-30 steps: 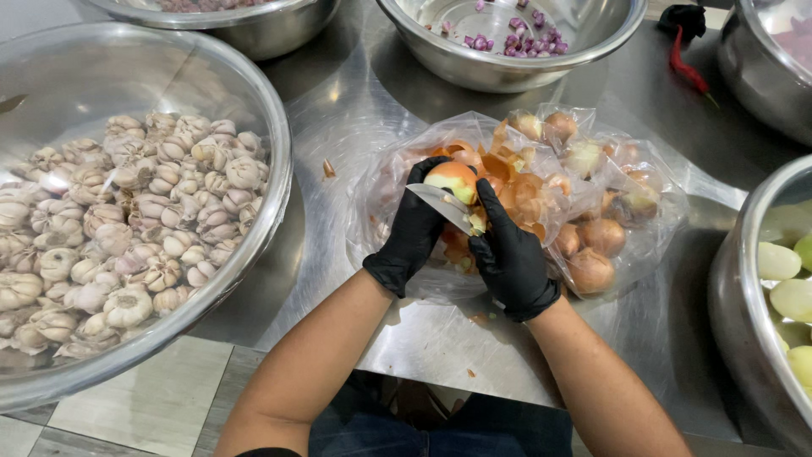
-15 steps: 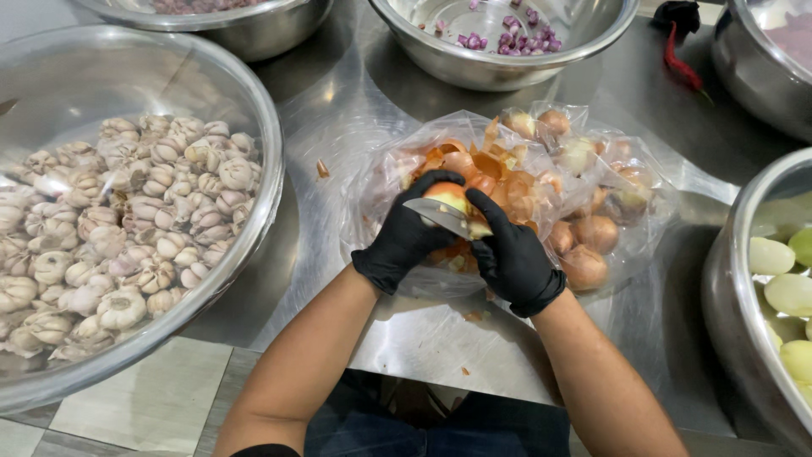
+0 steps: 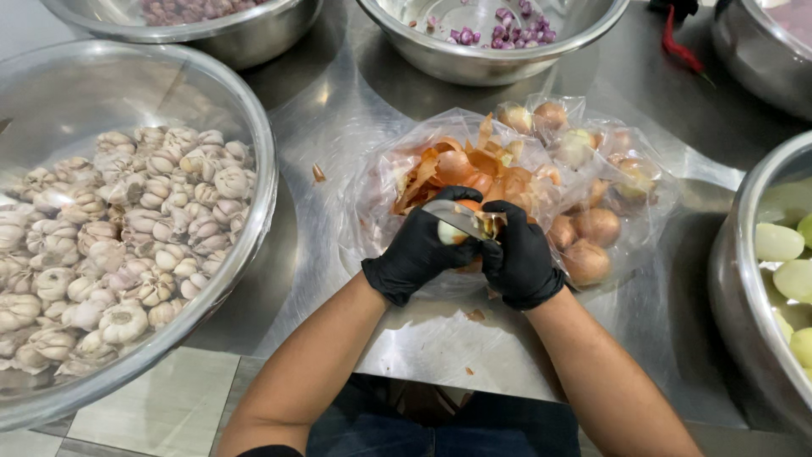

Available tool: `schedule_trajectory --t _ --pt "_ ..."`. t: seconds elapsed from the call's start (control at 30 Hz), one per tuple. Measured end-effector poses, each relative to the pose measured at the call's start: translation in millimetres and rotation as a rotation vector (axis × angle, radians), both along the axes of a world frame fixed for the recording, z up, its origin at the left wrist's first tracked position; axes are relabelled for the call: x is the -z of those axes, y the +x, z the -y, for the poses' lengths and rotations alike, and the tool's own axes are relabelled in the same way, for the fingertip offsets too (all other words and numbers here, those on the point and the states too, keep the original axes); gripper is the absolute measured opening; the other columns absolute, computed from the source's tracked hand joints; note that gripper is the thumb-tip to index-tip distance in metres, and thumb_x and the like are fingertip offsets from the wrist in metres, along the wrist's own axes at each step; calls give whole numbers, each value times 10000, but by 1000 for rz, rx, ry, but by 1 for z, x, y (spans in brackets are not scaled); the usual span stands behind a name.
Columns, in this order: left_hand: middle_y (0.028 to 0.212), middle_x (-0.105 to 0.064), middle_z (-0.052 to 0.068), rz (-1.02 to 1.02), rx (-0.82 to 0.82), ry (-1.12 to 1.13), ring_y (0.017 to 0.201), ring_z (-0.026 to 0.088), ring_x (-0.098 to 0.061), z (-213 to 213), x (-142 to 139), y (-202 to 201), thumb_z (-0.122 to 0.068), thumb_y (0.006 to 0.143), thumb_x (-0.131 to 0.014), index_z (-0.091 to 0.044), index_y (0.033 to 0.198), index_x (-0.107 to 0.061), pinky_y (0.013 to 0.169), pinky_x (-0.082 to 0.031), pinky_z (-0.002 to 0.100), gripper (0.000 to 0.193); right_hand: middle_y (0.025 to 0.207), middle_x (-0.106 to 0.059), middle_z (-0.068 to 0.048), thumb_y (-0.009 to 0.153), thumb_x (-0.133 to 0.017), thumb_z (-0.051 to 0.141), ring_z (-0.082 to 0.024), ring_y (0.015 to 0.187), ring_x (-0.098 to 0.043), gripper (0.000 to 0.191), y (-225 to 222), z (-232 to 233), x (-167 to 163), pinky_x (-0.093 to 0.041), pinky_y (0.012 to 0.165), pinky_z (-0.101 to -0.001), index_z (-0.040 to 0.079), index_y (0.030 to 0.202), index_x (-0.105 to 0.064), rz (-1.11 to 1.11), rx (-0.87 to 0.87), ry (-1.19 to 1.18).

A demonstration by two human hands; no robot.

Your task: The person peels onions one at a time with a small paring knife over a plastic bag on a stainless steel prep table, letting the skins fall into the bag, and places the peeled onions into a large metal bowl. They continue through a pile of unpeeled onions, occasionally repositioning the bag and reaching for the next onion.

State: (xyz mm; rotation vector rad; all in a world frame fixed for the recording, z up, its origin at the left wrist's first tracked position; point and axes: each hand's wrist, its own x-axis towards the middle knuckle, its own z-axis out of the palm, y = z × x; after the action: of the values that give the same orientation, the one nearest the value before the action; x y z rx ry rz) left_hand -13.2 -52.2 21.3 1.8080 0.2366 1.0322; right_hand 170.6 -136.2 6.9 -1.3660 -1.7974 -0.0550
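Both my hands wear black gloves and meet over a clear plastic bag (image 3: 643,182) on the steel table. My left hand (image 3: 416,252) grips a partly peeled onion (image 3: 452,232), pale where the skin is off. In my right hand (image 3: 522,256) is a small knife (image 3: 454,211), its blade lying across the top of that onion and pointing left. Just beyond my hands, inside the bag, lies a heap of orange onion skins (image 3: 463,167). Several unpeeled brown onions (image 3: 594,227) fill the bag's right side.
A big steel bowl (image 3: 269,182) of garlic bulbs (image 3: 127,228) sits at left. At right, another bowl (image 3: 734,279) holds peeled onions (image 3: 778,242). Two bowls stand at the back: one (image 3: 507,63) with purple scraps, one (image 3: 237,38) with shallots. A red chilli (image 3: 679,48) lies far right.
My hands have drawn a little toward me with the onion. The onion is more covered by my fingers, and the blade sits tighter against it.
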Motion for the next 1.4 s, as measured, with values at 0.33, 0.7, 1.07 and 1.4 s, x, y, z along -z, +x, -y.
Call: schedule_trajectory --t 0.33,0.7,1.07,1.4 --pt "1319 -655 91 -84 11 -59 1165 224 -674 -3 -6 -6 -119 785 -845 -48 1216 -658 1025 -534 319 475 963 -688 -206 1002 -613 268 -421 813 -651 362 -7 -1 17 -514 747 -489 34 1278 -591 33 155 91" --pt "1258 -673 55 -99 154 -76 1195 191 -659 -18 7 -9 -172 878 -804 -92 1284 -621 1062 -523 324 453 960 -693 -182 1050 -535 240 -397 838 -666 304 4 -3 13 -525 751 -442 35 1273 -559 -34 -7 -17" --pt "1210 -626 51 -15 -34 -362 1121 146 -608 -13 9 3 -138 817 -836 -84 1352 -529 987 -534 310 619 997 -617 -33 959 -640 61 -103 909 -579 277 10 -14 9 -513 798 -278 52 1222 -552 -406 -135 -147" --pt "1231 -616 44 64 -91 -303 1146 146 -606 -20 20 7 -214 852 -838 -81 1343 -518 1019 -530 312 601 782 -570 -41 1040 -448 650 -150 581 -513 610 11 -14 26 -417 514 -286 75 1200 -577 -1190 -348 -481"
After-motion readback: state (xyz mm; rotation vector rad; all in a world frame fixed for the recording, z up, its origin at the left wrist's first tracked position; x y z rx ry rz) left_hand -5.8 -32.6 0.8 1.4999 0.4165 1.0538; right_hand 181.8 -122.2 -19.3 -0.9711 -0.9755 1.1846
